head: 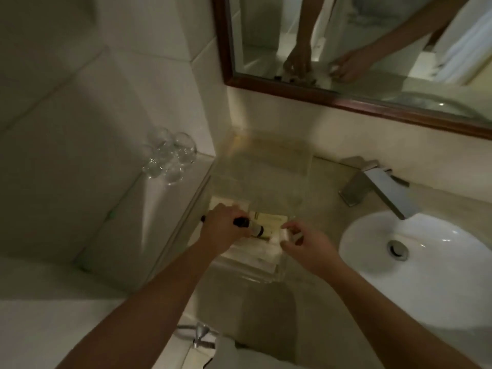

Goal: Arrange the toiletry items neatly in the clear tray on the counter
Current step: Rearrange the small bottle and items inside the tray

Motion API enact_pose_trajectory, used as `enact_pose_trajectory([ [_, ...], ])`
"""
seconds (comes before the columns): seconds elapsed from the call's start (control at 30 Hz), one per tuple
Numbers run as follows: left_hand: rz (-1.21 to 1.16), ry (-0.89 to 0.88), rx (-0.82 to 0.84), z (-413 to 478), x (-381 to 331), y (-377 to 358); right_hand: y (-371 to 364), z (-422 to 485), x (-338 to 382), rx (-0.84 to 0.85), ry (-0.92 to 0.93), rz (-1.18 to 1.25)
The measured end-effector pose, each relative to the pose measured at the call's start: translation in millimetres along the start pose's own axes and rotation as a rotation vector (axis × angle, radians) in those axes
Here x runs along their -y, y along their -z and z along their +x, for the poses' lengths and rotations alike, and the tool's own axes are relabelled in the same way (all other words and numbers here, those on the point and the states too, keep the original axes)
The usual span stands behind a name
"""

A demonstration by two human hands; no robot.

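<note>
Clear tray (277,275) sits near the surface edge; our left hand (226,227) grips a dark-capped bottle (69,229), right hand (306,246) pinches a white item (278,237), so we judge a careless push could tip it.
</note>
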State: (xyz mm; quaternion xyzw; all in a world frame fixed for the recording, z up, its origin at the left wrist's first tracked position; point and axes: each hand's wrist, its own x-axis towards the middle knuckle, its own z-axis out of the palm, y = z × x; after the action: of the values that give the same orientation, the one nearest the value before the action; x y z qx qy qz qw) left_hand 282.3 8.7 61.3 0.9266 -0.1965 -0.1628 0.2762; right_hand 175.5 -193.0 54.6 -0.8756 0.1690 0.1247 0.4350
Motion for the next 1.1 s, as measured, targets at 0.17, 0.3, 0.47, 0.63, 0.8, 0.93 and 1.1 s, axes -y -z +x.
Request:
enact_pose_trajectory([
  [0.17, 0.327, -0.158, 0.097, 25.9, 19.1, -2.0, 3.8, 23.0, 2.4, -0.057, -0.053, -0.064],
  [0.3, 0.455, -0.239, 0.114, 30.8, 32.4, -1.1, 5.7, 46.7, 10.5, -0.103, -0.022, -0.108],
  [0.47, 0.469, -0.285, 0.086, 35.1, 34.3, 2.9, 2.4, 63.7, 20.4, -0.041, 0.087, -0.473],
  [0.63, 0.416, -0.255, 0.031, 31.2, 34.3, -5.1, -2.9, 66.0, 18.2, 0.005, 0.202, -0.653],
  [0.8, 0.361, -0.216, -0.019, 28.0, 34.3, -12.2, -7.6, 66.6, 10.0, 0.015, 0.255, -0.726],
  [0.93, 0.335, -0.131, -0.021, 26.0, 28.4, -12.3, -8.2, 61.6, 7.9, 0.010, 0.262, -0.712],
  [1.1, 0.396, -0.080, -0.012, 23.4, 28.4, -16.7, -5.3, 48.4, 2.7, -0.031, 0.268, -0.689],
])
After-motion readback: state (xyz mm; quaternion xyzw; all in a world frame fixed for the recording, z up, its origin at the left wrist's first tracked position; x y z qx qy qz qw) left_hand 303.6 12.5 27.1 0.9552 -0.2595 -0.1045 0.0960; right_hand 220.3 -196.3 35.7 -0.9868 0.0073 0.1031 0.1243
